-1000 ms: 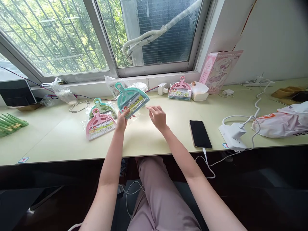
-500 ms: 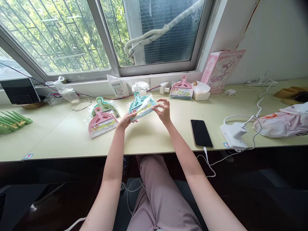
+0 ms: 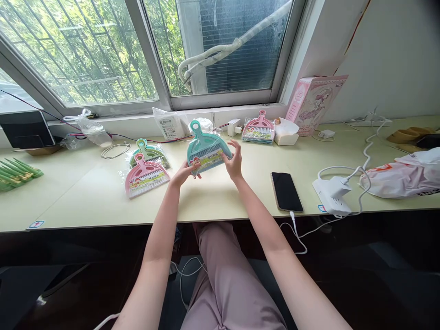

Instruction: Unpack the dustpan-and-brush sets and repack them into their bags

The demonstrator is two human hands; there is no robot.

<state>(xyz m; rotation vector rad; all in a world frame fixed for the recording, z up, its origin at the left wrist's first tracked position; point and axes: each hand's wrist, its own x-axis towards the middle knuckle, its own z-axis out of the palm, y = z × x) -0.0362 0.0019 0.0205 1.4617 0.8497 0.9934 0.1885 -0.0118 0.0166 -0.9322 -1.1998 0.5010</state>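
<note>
Between my two hands is a turquoise toy dustpan and brush set (image 3: 207, 149) with a yellow-green printed label, held up over the desk with its handle pointing away from me. My left hand (image 3: 184, 174) grips its lower left corner, thumb on the front. My right hand (image 3: 234, 161) pinches its right edge, thumb on the front and fingers behind. Left of my hands, a pink dustpan set (image 3: 146, 176) in clear wrapping lies partly over a green dustpan set (image 3: 148, 150). Farther back on the right rests a stack of wrapped sets with a pink dustpan set (image 3: 259, 128) on top.
A phone (image 3: 287, 191) on a cable lies right of my arms, beside a white power strip (image 3: 332, 196). Along the back are a tissue pack (image 3: 286, 131), a pink box (image 3: 314, 105) and a white packet (image 3: 169, 126). A plastic bag (image 3: 404, 172) lies far right.
The turquoise dustpan set has been tilted up, so its front now faces me more fully. My right hand has shifted slightly down and left along its edge.
</note>
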